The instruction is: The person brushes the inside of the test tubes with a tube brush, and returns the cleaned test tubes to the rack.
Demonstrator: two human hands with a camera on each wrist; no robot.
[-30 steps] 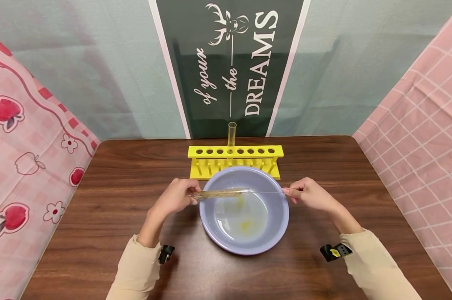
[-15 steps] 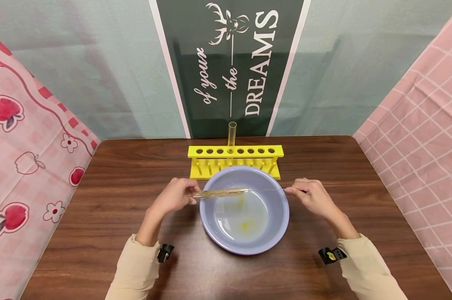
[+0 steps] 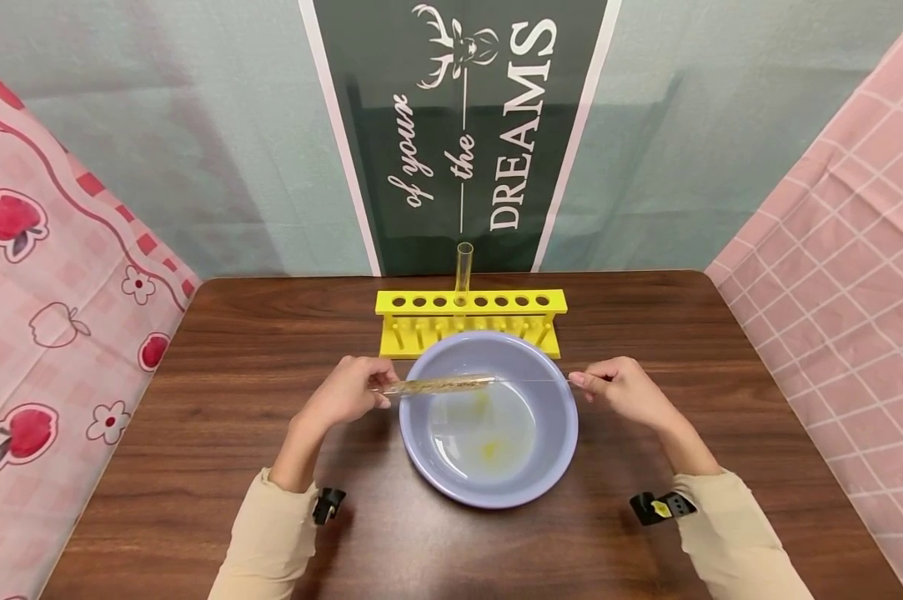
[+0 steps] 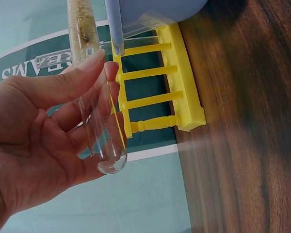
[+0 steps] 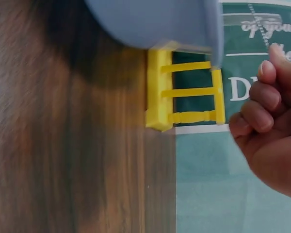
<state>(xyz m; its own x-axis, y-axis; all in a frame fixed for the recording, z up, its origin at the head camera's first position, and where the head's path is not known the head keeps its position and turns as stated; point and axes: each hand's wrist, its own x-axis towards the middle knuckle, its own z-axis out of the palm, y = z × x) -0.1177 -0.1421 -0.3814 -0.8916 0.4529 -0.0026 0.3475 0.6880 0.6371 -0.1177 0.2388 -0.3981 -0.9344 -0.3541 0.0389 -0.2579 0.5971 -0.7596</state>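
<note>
In the head view my left hand [image 3: 349, 390] grips a clear glass test tube [image 4: 111, 160] near its rounded closed end. The tube lies nearly level above the left part of a lavender basin [image 3: 564, 425], its mouth pointing right. Inside it sits a test tube brush with pale bristles [image 4: 82, 29]. The brush's thin twisted-wire handle [image 5: 258, 24] runs out to the right. My right hand [image 3: 622, 390] pinches the end of that wire between thumb and finger, beyond the basin's right rim. Shallow cloudy liquid [image 3: 484, 429] with yellowish patches is in the basin.
Behind the basin stands a yellow test tube rack [image 3: 391, 304], its front partly hidden by the rim. One upright glass tube [image 3: 463, 271] stands in a middle hole. The dark wooden table [image 3: 271, 325] ends at hanging cloths on the back and both sides.
The right hand has turned a little at the wrist and shifted slightly rightward with the brush wire. The left hand and test tube stay almost in place.
</note>
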